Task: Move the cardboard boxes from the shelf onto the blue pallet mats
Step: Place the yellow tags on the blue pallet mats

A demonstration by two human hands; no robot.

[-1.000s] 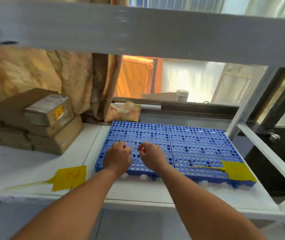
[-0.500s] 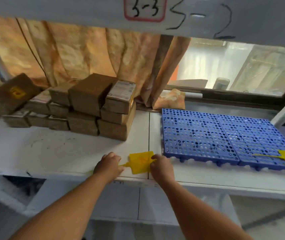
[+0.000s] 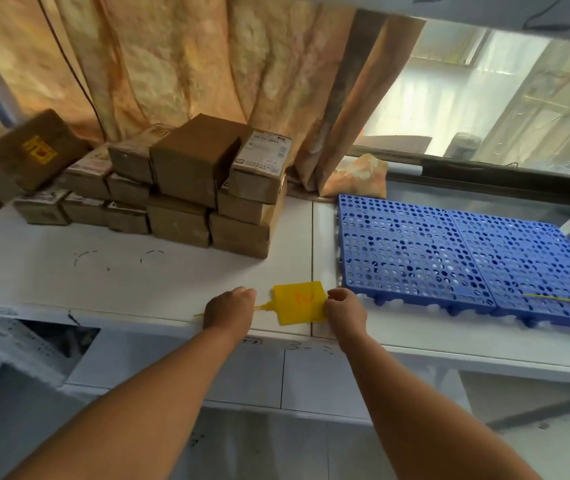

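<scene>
Your left hand [image 3: 229, 311] curls round the thin tail of the tag [image 3: 299, 303], and your right hand [image 3: 345, 313] pinches the tag's right edge, at the front of the shelf [image 3: 138, 278]. The boxes [image 3: 186, 188] stand stacked further back on the left, apart from the mats [image 3: 449, 254] on the right.

Bare forearms [image 3: 145, 403], left hand [image 3: 229, 311], right hand [image 3: 345, 315]
</scene>
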